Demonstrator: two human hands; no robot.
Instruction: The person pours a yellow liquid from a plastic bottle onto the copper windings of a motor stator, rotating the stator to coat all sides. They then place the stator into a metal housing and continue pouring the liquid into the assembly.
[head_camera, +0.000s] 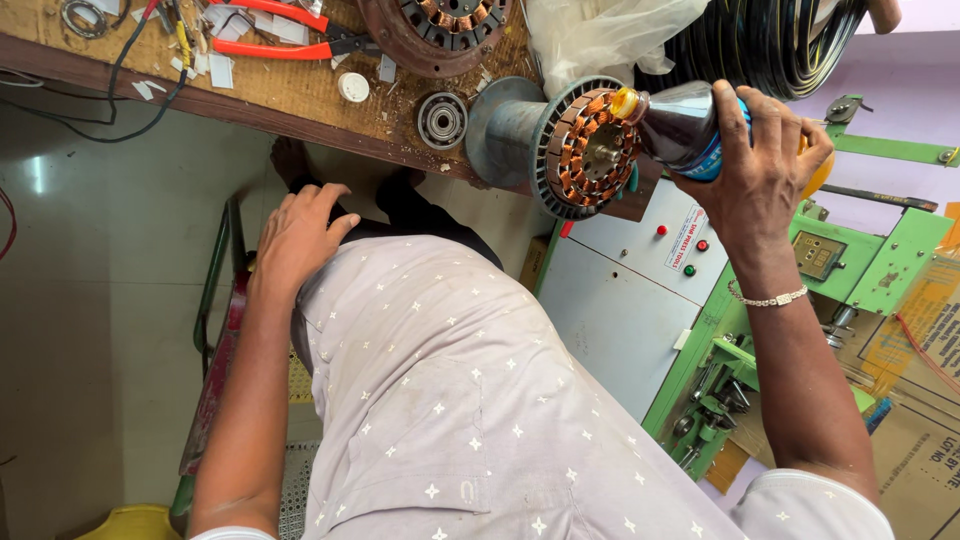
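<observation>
The right hand (765, 160) is up at the machine, fingers wrapped tight round a dark plastic bottle with a blue label and an amber nozzle (680, 125). The bottle is tipped on its side, nozzle aimed left, its tip right at the face of the round motor stator with copper windings and a ribbed steel rim (588, 148). That stator sits on the end of a grey metal spindle drum (508, 128), which juts out from the edge of the worn wooden workbench (300, 95). A silver chain bracelet (768, 297) hangs at the right wrist.

The left hand (298, 235) is down low, resting on the thigh just past the hem of the pale grey shirt dotted with small white stars (450, 400). Its fingers are loosely curled and lie flat, holding nothing.

Up on the bench: a steel ball bearing (442, 120) lies just left of the spindle drum, a small white round cap (352, 87) sits nearby, and red-handled pliers (285, 45) lie further back among scraps of white paper. A second, rust-brown stator with copper coils (440, 30) rests at the bench's far edge. Black wires (140, 100) trail off the front.

Below the bottle stands a grey control box with red and green buttons (640, 270), bolted beside a green metal machine frame (880, 270). A coil of black cable (760, 40) hangs above.
</observation>
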